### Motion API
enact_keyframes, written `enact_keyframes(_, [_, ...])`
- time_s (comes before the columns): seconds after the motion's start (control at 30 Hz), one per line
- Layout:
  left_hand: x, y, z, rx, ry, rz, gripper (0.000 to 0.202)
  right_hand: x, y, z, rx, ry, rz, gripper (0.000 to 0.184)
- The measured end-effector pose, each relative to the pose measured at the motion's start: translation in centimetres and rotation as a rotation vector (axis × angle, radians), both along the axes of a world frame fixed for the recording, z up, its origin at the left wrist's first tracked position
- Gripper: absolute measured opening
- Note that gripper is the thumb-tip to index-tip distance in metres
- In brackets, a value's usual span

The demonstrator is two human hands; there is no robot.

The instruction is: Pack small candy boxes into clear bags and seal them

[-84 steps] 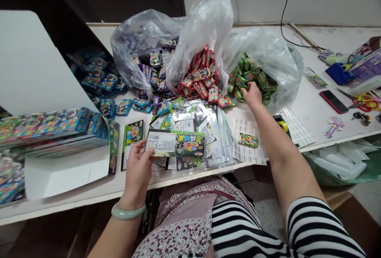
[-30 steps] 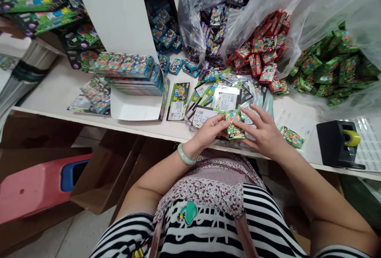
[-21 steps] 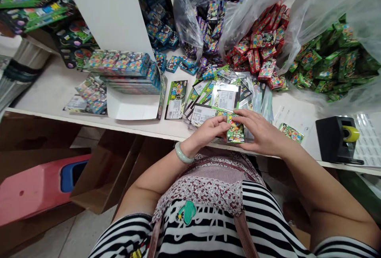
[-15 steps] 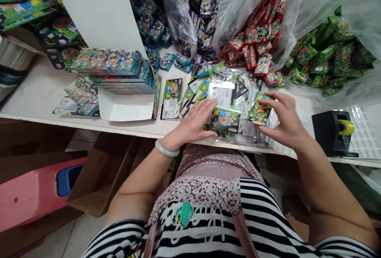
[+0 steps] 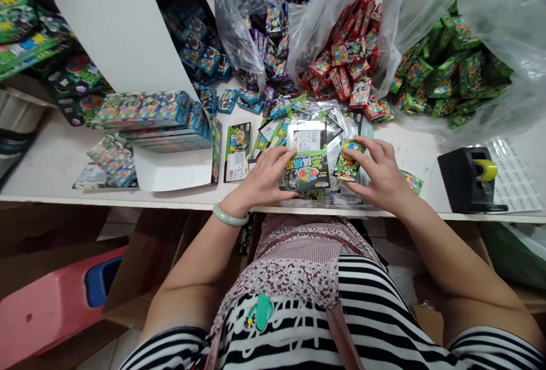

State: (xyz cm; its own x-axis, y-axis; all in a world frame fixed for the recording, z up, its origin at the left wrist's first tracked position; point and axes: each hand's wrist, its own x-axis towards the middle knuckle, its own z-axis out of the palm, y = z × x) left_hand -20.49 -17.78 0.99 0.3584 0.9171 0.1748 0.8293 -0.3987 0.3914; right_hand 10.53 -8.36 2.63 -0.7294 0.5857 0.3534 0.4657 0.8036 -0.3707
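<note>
My left hand (image 5: 265,173) pinches the left edge of a green and black printed card (image 5: 306,169) at the front of the white table (image 5: 51,159). My right hand (image 5: 381,169) grips a small green packet (image 5: 347,160) right beside the card's right end. Both lie over a heap of clear sleeves and printed cards (image 5: 313,131). Behind it, open plastic bags hold purple packets (image 5: 273,45), red packets (image 5: 347,68) and green packets (image 5: 447,77).
An open white carton (image 5: 170,159) with stacked filled card packs (image 5: 145,111) stands at the left. Blue packets (image 5: 200,57) lie behind it. A black tape dispenser (image 5: 469,179) and label sheets (image 5: 512,173) sit at the right. Cardboard boxes and a pink object (image 5: 46,307) are on the floor.
My right hand drew back from the green bag with a green packet, which both hands held together. Now the packet sits at the card's right end, and the view has tilted down.
</note>
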Motion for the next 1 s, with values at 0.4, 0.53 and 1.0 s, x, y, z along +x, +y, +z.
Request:
enact_keyframes(0.4, [0.1,-1.2,-0.4,-0.017,-0.045,0.03,0.103,-0.2,-0.5,0.8,0.005,-0.088,0.216,0.062])
enact_keyframes(0.53, [0.4,-1.6,-0.3,-0.019,-0.067,0.015,0.097,-0.5,-0.4,0.9,-0.055,-0.127,0.292,0.06])
enact_keyframes(1.0, [0.0,-2.0,-1.2,0.078,-0.084,0.14,0.099,-3.6,-1.6,-0.8,-0.215,0.129,0.137,0.049])
